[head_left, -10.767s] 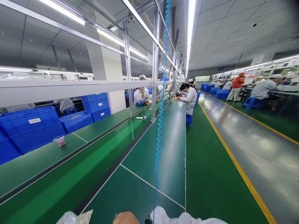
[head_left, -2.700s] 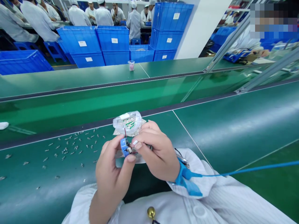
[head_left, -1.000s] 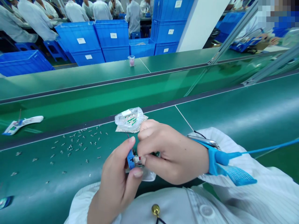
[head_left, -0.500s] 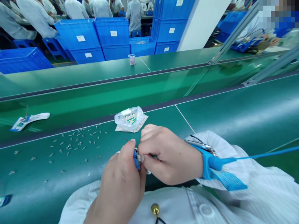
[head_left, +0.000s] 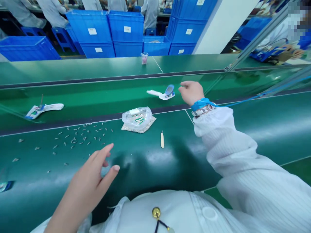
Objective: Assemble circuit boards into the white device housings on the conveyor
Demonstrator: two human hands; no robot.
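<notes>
A green worktop (head_left: 143,157) spans the foreground. Towards its near edge hovers the left hand (head_left: 91,178), thumb and fingers apart. By the far edge sits a clear bag (head_left: 138,119). Beyond, on a green belt (head_left: 109,97), lies a white-handled piece (head_left: 155,93) topped by a blue disc (head_left: 169,89); just beside is the right hand (head_left: 191,93), fingers curled, whether meeting I cannot tell.

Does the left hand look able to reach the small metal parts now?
Probably yes: the left hand is open and empty near the small metal parts, and nothing visible blocks the way.
</notes>
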